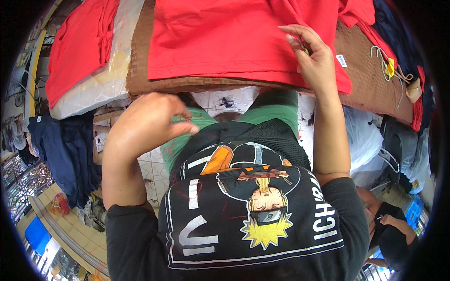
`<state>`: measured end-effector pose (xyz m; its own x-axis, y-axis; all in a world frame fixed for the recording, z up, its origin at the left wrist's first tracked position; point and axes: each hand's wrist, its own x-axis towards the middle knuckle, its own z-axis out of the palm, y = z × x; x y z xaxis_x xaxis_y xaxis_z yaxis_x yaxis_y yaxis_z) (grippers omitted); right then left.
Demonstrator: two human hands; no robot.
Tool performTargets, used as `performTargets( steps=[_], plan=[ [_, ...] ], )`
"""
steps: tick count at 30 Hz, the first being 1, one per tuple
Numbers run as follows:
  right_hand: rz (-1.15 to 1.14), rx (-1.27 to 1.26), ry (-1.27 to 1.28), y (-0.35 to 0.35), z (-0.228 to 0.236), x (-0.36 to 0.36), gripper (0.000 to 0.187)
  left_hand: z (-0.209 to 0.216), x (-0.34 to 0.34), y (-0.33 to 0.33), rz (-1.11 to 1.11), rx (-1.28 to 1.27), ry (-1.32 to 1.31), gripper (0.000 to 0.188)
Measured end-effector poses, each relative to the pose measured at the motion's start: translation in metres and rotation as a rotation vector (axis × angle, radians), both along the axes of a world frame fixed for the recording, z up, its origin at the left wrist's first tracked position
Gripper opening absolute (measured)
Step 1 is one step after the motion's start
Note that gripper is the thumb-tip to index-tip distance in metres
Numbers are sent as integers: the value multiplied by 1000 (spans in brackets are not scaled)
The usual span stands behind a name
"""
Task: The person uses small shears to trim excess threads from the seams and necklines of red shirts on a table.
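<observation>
A red garment lies spread over a brown, woven-patterned cloth, its hem along the near edge and a small white label by its right corner. My right hand is raised over the garment's right part. Its thumb and fingers curl around something small, mostly hidden between them. My left hand hangs in front of the table edge, above my lap. The thumb stands apart from the bent, slightly blurred fingers, and nothing shows between them.
More red cloth lies on the left surface. Dark blue garments hang at left. Yellow-tagged string rests at right, above clear plastic bags. Another person is at lower right.
</observation>
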<state>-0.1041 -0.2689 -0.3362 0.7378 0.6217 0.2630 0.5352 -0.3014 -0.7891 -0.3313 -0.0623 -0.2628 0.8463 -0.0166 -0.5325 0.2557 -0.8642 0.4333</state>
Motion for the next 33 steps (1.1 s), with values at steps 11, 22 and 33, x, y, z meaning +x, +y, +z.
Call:
performTargets(
  steps=[11,22,33],
  plan=[
    [-50,-127,49,-33,-16,-1,19,-89,90,-43,221,-157,-720,15],
    [-21,-189,31,-36,-1,-7,24,-18,58,-5,170,-397,-381,20],
    [222,4,152,-9,0,-38,19,-82,68,-56,275,62,-867,20]
  ],
)
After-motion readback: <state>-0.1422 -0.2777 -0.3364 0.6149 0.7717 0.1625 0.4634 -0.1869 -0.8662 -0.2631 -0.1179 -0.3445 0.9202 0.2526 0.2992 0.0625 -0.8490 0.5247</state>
